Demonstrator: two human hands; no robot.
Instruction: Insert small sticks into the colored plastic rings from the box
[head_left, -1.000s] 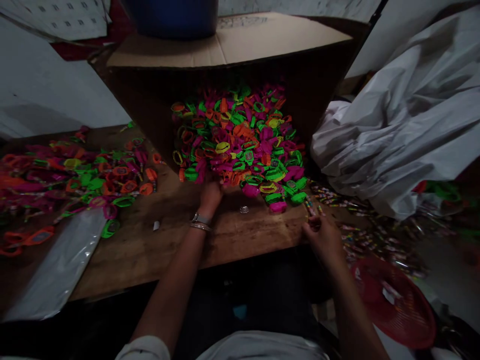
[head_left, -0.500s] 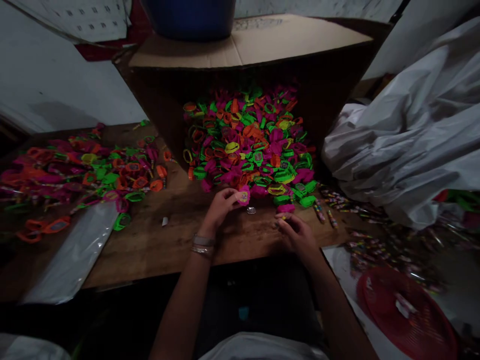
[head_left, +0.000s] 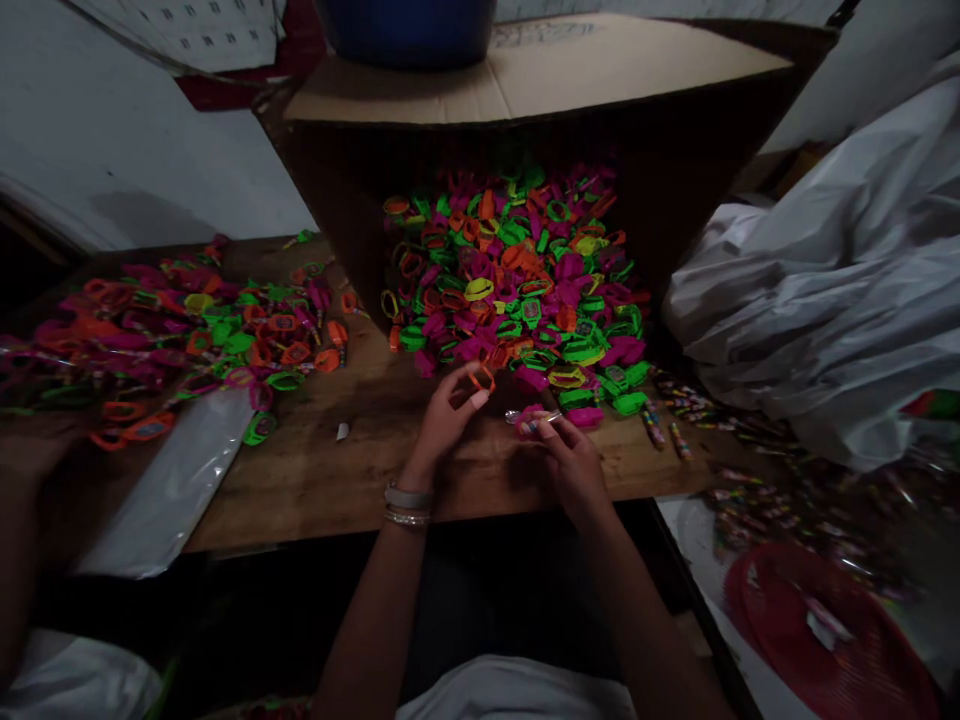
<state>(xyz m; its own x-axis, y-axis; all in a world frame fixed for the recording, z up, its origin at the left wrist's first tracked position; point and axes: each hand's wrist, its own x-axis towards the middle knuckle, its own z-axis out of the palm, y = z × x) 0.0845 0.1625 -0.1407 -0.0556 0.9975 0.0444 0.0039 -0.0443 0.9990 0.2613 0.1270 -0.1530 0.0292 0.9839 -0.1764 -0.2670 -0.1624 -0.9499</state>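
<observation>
My left hand point(head_left: 444, 420) pinches an orange toy watch point(head_left: 484, 380) between thumb and fingers, just in front of the heap. To its right, my right hand point(head_left: 574, 460) is closed on a small clear-wrapped candy tube point(head_left: 546, 420). A pink toy watch point(head_left: 527, 418) lies against that tube at the fingertips; whether the hand grips it too, I cannot tell. Beyond both hands, a heap of pink, green, orange and yellow toy watches point(head_left: 517, 285) spills out of a cardboard box point(head_left: 540, 75) lying on its side.
More toy watches point(head_left: 255, 330), some with tubes, cover the wooden table point(head_left: 300, 490) at left, beside a clear plastic bag point(head_left: 172, 490). Another person's arm point(head_left: 22, 480) reaches in there. At right are loose candy tubes point(head_left: 780, 510), a red basket point(head_left: 825, 640) and white sacking point(head_left: 832, 290).
The pink toy watch has left my left hand, which now holds an orange one. My right hand has moved left with the tube. Another person's arm has appeared at far left.
</observation>
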